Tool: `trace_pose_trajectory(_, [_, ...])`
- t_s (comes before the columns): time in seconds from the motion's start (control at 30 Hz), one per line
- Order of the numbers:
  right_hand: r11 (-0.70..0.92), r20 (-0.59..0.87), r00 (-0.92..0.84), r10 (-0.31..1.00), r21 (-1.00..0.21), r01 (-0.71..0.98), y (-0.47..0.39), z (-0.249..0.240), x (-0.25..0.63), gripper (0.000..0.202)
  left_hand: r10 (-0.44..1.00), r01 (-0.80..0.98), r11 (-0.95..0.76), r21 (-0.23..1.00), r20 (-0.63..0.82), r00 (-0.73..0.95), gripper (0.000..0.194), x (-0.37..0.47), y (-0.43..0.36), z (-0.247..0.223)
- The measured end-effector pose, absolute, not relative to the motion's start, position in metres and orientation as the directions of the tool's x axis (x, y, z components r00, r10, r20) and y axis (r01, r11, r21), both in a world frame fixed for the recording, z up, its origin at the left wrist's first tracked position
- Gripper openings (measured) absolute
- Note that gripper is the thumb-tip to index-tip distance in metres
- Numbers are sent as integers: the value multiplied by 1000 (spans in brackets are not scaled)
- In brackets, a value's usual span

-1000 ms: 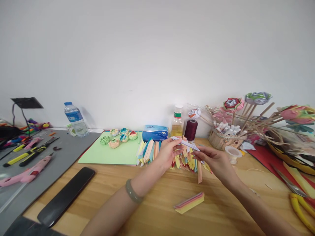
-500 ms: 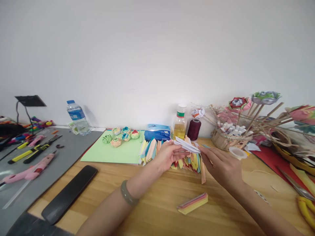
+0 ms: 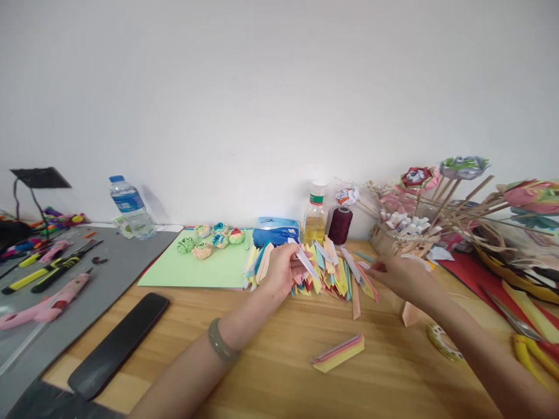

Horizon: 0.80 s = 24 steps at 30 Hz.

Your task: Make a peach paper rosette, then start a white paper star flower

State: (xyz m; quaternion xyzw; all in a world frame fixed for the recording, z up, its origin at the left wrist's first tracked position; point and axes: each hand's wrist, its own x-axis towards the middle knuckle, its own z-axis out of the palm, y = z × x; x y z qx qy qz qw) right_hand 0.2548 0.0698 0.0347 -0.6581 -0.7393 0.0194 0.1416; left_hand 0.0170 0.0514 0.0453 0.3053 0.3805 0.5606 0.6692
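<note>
My left hand [image 3: 282, 269] is closed on a white folded paper strip [image 3: 307, 263], held up before a heap of folded paper strips [image 3: 343, 273] in yellow, orange, teal and white. Fingers curled, my right hand [image 3: 395, 278] is at the heap's right end, close to a pale strip tip; whatever its fingertips pinch is hidden. Nearer to me on the wooden table lies a small layered stack of folded paper [image 3: 338, 353] in grey, pink and yellow. Below my right wrist is a peach paper piece [image 3: 410, 314].
Several paper rosettes [image 3: 203, 250] sit on green paper [image 3: 192, 273]. Behind the heap stand a blue tissue pack [image 3: 275, 230], an oil bottle [image 3: 315, 218] and maroon thread [image 3: 340, 226]. A black case [image 3: 117, 346] lies left; scissors [image 3: 524, 349] and a flower basket [image 3: 399, 241] are right.
My right hand has left the white paper and moved right to the heap's edge. The white paper stays in my left hand, now tilted down. The view has shifted slightly.
</note>
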Motion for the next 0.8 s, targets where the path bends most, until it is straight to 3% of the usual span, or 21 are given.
trace_pose_trajectory(0.13, [86,-49,-96,994,-175,981,60,20,256,26,976,-464,219,858,-187,115,8,26,42,43])
trace_pose_trajectory(0.27, [23,-117,-43,992,-172,985,57,21,258,22,968,-409,247,879,-202,153,16,35,31,45])
trace_pose_trajectory(0.57, [97,73,-71,995,-444,891,59,29,270,26,964,-352,251,902,-201,173,25,42,18,51])
trace_pose_trajectory(0.8, [205,254,-28,967,-705,679,37,50,242,39,979,-396,190,898,-143,145,31,43,19,50])
